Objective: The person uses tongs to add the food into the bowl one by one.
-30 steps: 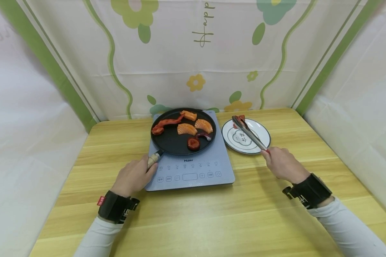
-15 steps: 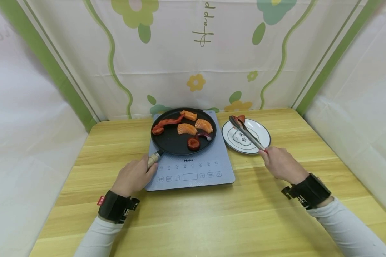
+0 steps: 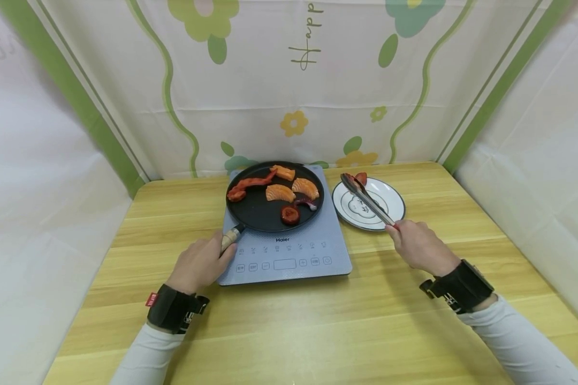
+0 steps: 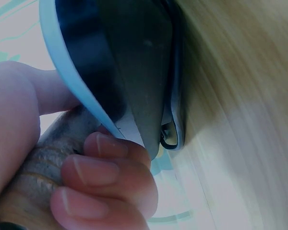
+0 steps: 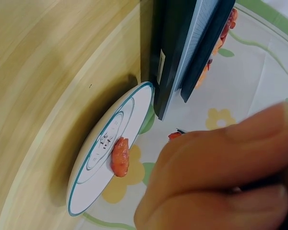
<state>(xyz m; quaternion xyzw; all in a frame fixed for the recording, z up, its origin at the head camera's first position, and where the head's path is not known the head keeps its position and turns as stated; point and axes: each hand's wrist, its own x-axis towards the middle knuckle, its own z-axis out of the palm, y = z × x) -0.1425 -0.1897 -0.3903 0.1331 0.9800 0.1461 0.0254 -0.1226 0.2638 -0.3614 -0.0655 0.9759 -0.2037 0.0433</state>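
My left hand (image 3: 199, 266) grips the wooden handle (image 3: 229, 238) of a black frying pan (image 3: 262, 214); in the left wrist view its fingers (image 4: 103, 170) curl round that handle. Salmon-like orange slices (image 3: 280, 193), a long red strip (image 3: 251, 183), a round red slice (image 3: 289, 215) and a small purplish piece lie in the pan. With my right hand (image 3: 420, 246) I hold metal tongs (image 3: 372, 205) over a white plate (image 3: 390, 199). A red food piece (image 5: 174, 136) shows at the tongs' tips, largely hidden. Another red piece (image 5: 120, 157) lies on the plate.
Under the pan is a flat grey induction cooker (image 3: 334, 248) with printed buttons. The plate stands close by its right side on the wooden table (image 3: 289, 331). A flowered cloth (image 3: 250, 107) hangs along the table's back edge, with white cloth at both sides.
The tongs' tips have shifted left across the plate with a red piece at them, uncovering the other red piece. My right hand moved slightly left; the left hand and pan stayed put.
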